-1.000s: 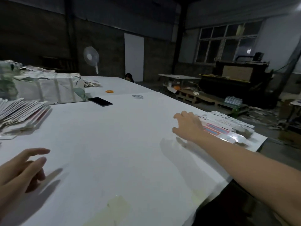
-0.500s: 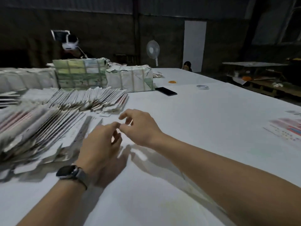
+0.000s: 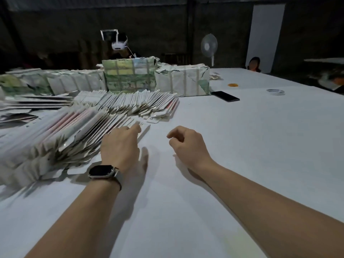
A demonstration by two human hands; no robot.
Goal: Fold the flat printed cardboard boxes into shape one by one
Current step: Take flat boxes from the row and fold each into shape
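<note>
On the white counter (image 3: 242,146), the left hand (image 3: 120,146) touches the fanned flat boxes (image 3: 78,135) mid-frame while the right hand (image 3: 188,144) hovers loosely curled, holding nothing.

Arms: both bare to the frame edge, no sleeves showing.
Left hand (image 3: 119,146): no rings or glove to be seen.
Right hand (image 3: 188,144): bare as well, wrist plain.
Watch (image 3: 101,171): on the left wrist, rounded-rectangle dark screen, silvery case.
Strap (image 3: 117,178): grey, looks woven.
</note>
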